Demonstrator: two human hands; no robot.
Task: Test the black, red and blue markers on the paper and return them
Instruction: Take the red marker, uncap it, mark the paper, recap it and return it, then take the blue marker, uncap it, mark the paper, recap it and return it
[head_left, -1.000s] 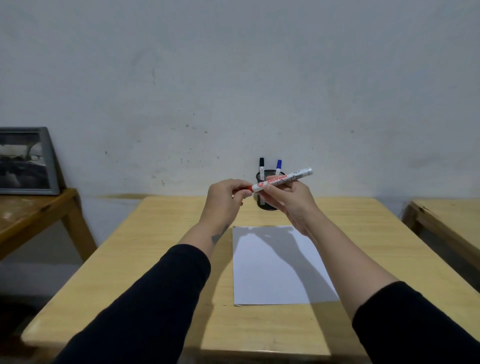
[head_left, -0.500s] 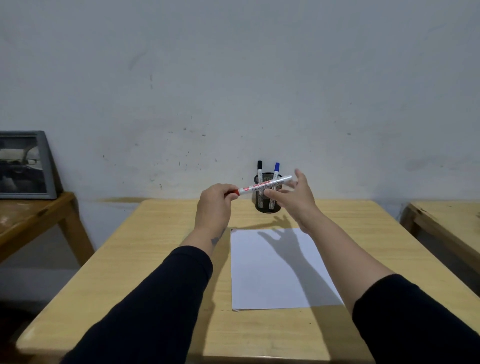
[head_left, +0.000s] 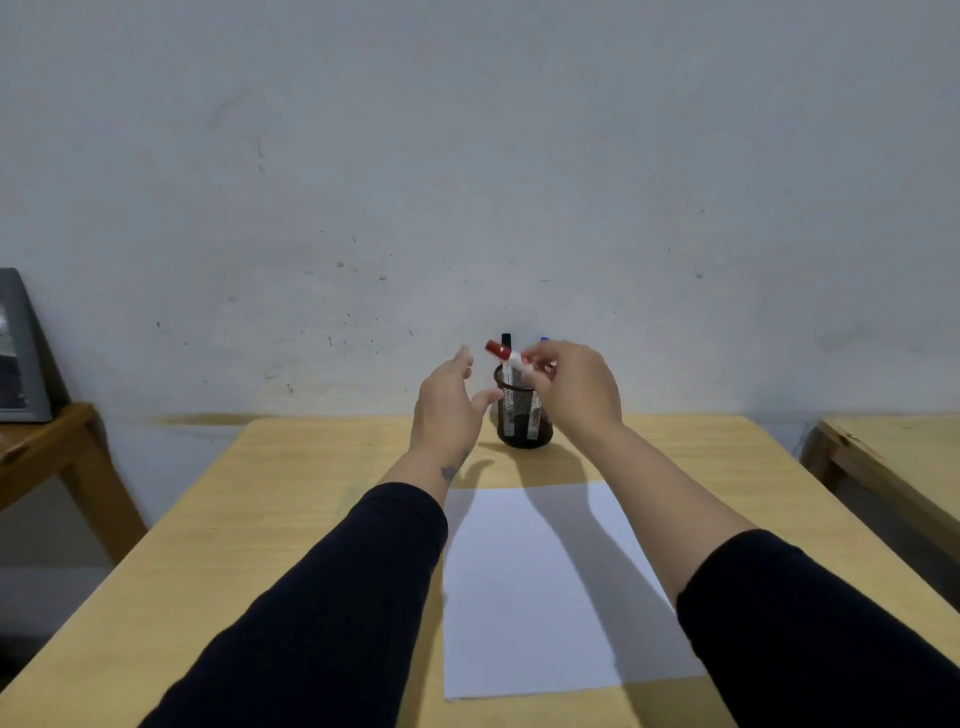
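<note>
A black mesh pen cup stands at the far middle of the wooden table. My right hand pinches the red marker above the cup, red cap pointing up and left. The black marker pokes up from the cup behind it. Only a sliver of the blue marker shows past my right fingers. My left hand hovers open just left of the cup, holding nothing. A blank white sheet of paper lies on the table below my arms.
A second wooden table stands to the right across a gap. On the left, a lower wooden table carries a framed picture leaning on the wall. The wall rises directly behind the pen cup.
My left hand let go of the red marker and opened. My right hand took the marker and carried it forward over the pen cup. Both arms reached farther from me.
</note>
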